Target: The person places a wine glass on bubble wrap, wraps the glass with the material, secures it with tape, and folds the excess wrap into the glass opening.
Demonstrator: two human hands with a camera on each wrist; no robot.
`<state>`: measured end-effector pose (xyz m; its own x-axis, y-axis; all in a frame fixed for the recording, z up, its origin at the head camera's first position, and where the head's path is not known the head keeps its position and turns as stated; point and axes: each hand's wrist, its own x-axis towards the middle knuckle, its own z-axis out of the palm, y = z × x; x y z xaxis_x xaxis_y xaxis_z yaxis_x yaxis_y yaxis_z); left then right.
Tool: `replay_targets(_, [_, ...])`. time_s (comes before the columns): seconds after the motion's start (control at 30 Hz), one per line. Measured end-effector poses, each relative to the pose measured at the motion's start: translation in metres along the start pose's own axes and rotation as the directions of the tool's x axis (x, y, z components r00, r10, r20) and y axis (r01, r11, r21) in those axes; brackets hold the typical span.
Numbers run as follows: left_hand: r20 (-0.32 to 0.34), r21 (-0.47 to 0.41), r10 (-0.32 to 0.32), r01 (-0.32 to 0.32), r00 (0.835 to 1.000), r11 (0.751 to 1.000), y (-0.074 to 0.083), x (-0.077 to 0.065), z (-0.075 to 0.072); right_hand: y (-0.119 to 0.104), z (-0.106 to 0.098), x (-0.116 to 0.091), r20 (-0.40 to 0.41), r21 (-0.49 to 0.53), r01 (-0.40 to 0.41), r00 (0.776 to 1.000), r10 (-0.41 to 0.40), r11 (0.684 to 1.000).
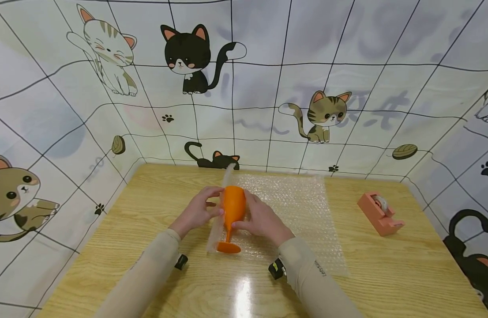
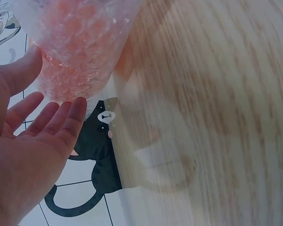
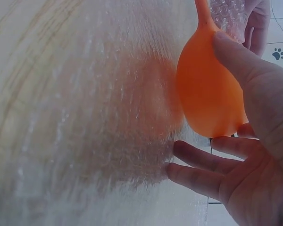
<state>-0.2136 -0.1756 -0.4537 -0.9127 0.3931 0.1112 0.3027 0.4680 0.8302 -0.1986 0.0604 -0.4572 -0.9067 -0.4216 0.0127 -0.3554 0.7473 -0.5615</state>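
Note:
An orange goblet [image 1: 234, 204] lies tipped along the left part of a sheet of bubble wrap [image 1: 299, 212], its foot pointing toward me. My right hand [image 1: 264, 217] holds the goblet from the right: in the right wrist view the thumb sits where bowl meets stem, and fingertips reach the rim. From the left, my left hand [image 1: 198, 208] grips the turned-up left edge of the wrap against the bowl. The left wrist view shows this wrap [image 2: 85, 42] covering the bowl, with thumb and fingertips right at it.
A pink tape dispenser [image 1: 379, 216] with a roll of tape stands on the right of the wooden table [image 1: 387, 274]. A cloth with printed cats [image 1: 260, 88] hangs behind and at both sides of the table.

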Motion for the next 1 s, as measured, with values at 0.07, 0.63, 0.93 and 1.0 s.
replay_targets(0.07, [-0.004, 0.005, 0.004, -0.004, 1.000, 1.000, 0.000, 0.000, 0.000, 0.000, 0.000, 0.000, -0.001, 0.002, 0.005, 1.000, -0.005, 1.000])
replay_targets(0.63, [-0.017, 0.082, 0.033, -0.031, 0.999, 0.996, 0.006, 0.004, 0.014, 0.010, 0.000, -0.005, -0.029, 0.028, 0.046, 0.999, -0.045, 0.999])
replay_targets(0.93, [-0.016, 0.108, 0.002, 0.000, 1.000, 0.994, 0.010, 0.005, 0.019, 0.015, -0.003, -0.011, -0.042, 0.165, -0.007, 0.999, 0.014, 0.986])
replay_targets(1.0, [-0.011, 0.108, -0.002, 0.003, 1.000, 0.994, 0.012, 0.006, 0.019, 0.017, -0.004, -0.011, -0.073, 0.187, 0.007, 0.997, 0.007, 0.982])
